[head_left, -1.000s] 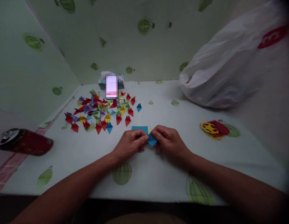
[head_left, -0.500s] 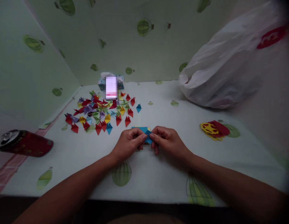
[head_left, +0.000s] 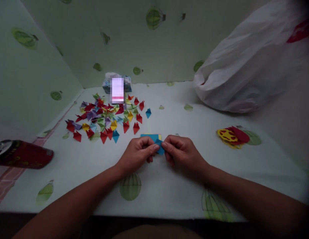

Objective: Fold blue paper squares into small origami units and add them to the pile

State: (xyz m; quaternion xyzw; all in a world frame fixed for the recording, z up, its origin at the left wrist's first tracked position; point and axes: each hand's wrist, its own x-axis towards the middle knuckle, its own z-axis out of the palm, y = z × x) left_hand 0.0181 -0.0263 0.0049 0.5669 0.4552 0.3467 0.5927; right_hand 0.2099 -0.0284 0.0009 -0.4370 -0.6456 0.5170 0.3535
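A small blue piece of folded paper is pinched between my two hands, a little above the table. My left hand grips its left side between thumb and fingers. On the right edge, my right hand pinches with thumb and index finger. Just behind my hands lies a stack of paper sheets, blue on top with a yellow edge showing; my hands partly cover it. Farther left is a spread of small folded paper pieces in red, purple, green, yellow and blue. One blue folded piece lies apart at its right.
A phone with a lit, blurred screen leans before a tissue box. On the left lies a red drink can. Yellow and red paper cut-outs lie at the right, below a large white plastic bag.
The blue paper has turned slightly between my fingers, showing a flatter, squarer face. My hands stay almost in place, and the whole view has shifted a little.
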